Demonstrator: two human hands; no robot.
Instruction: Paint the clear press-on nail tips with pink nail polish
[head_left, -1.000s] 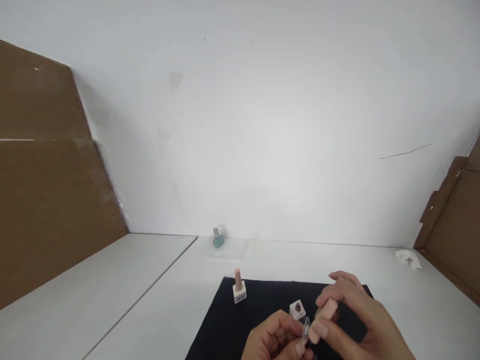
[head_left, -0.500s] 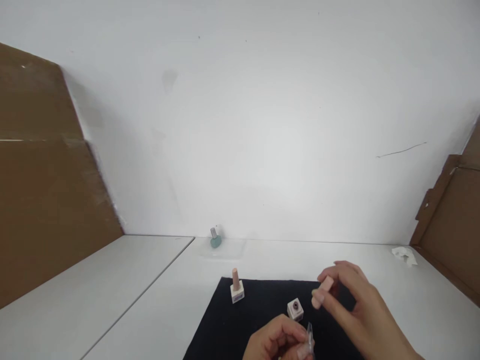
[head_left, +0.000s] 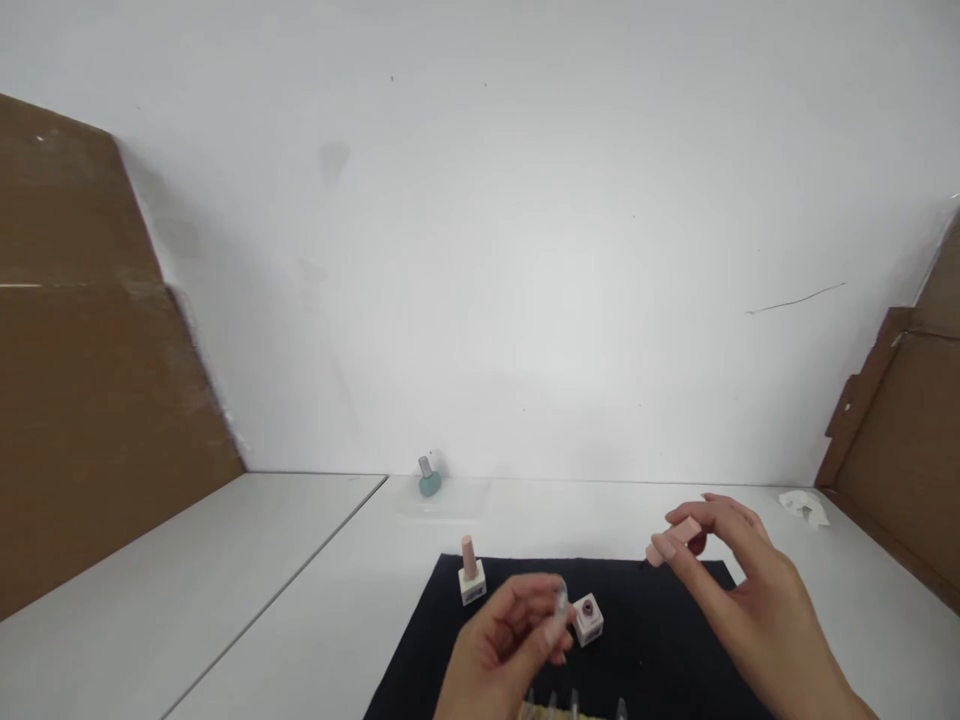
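My left hand [head_left: 517, 645] pinches a clear false nail tip [head_left: 562, 598] between thumb and fingers. In my right hand [head_left: 731, 570] is a pink nail polish cap [head_left: 675, 541], tilted, with a short dark bit of its brush showing at the lower end. Right beside my left fingertips stands an uncapped white square polish bottle [head_left: 588, 622], its dark neck facing up. Farther left, a second white bottle [head_left: 472, 583] wears its pink cap. Several clear nail tips [head_left: 574, 704] stand upright on a yellowish base at the bottom edge, partly cut off.
A black cloth [head_left: 420, 655] covers part of the white table [head_left: 300, 620]. Near the back wall stands a teal polish bottle [head_left: 430, 485] with a grey cap. Crumpled white tissue [head_left: 804, 507] lies at the right. Brown cardboard panels [head_left: 97, 400] border the sides.
My left hand has risen and moved left with the nail tip. My right hand has shifted right and slightly up with the cap. The upright tips have come into view.
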